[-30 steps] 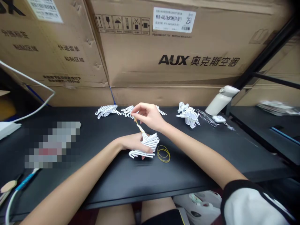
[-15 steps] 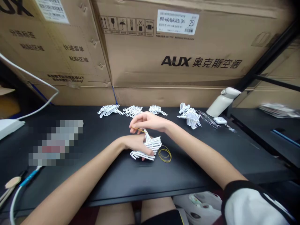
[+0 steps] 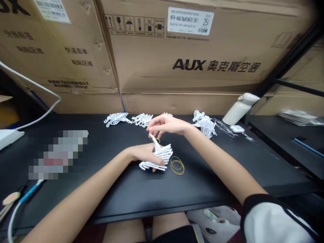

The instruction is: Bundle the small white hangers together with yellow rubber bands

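My left hand (image 3: 146,153) is closed around a bundle of white hooks (image 3: 164,153), its thumb lying across the front. The straight ends of the bundle rise up and to the left, towards my right hand (image 3: 170,125). My right hand is bent over these ends and pinches a thin yellow rubber band (image 3: 158,139), which loops at the tips of the hooks. How far it encircles them is partly hidden by the fingers. Just right of the bundle, more yellow rubber bands (image 3: 177,165) lie on the black table (image 3: 157,192).
Along the back lie several bundles of white hooks (image 3: 116,119), with others at right (image 3: 206,125). Glasses (image 3: 224,128), a white earbud case (image 3: 237,129) and a cream bottle (image 3: 239,109) stand nearby. A blurred-out object (image 3: 59,155) with a cable lies left. Cardboard boxes (image 3: 152,77) wall the back.
My right hand has moved slightly right and up, drawing the rubber band over to the tips of the hooks. My left hand still holds the bundle in nearly the same place.
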{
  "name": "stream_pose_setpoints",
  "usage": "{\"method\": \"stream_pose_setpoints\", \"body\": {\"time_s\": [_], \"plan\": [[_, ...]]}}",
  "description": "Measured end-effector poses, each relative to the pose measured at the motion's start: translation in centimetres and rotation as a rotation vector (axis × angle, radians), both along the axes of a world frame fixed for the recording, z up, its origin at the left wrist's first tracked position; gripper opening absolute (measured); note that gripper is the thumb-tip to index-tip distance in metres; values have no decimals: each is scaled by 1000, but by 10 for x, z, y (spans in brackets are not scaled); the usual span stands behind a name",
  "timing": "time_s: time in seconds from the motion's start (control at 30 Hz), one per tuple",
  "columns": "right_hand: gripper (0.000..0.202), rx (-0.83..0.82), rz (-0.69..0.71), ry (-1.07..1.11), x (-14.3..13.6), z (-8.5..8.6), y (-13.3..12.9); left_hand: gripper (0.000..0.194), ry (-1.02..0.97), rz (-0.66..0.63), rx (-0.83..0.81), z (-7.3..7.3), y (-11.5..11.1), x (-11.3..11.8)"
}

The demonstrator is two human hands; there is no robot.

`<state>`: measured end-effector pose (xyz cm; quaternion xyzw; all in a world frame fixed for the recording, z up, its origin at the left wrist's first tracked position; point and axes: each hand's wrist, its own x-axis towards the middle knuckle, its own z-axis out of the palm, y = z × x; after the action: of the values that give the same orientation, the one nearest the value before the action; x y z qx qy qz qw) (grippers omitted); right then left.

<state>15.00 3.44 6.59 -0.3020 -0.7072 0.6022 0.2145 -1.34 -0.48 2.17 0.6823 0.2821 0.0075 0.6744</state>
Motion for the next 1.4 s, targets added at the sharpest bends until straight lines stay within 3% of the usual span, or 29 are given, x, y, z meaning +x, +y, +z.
{"method": "stream_pose_setpoints", "body": {"time_s": [0.2,0.5,0.57,0.7,0.77,1.03,1.17,1.27,1.4], "plan": [[35,-93,197,-17,6,-3,7,20,38,34,-37,0,0,0],[44,-110,195,-70,18,3,9,23,9,-19,-50,-3,2,-2],[40,-54,133,-51,17,3,9,23,4,-39,-53,-4,2,-2],[24,209,-254,124,11,5,11,18,-24,-40,-55,-3,1,-2],[21,303,-353,136,14,10,11,18,-38,-19,-64,-1,1,-2],[24,152,83,-439,57,35,6,35,-112,124,-210,-9,7,-8],[27,-62,303,-584,44,26,0,37,-293,383,-300,-12,18,-13],[30,-205,450,-639,23,13,-7,27,-493,612,-252,-7,25,-15],[30,-146,487,-798,6,-2,-10,14,-588,751,-194,-1,29,-17]]}}
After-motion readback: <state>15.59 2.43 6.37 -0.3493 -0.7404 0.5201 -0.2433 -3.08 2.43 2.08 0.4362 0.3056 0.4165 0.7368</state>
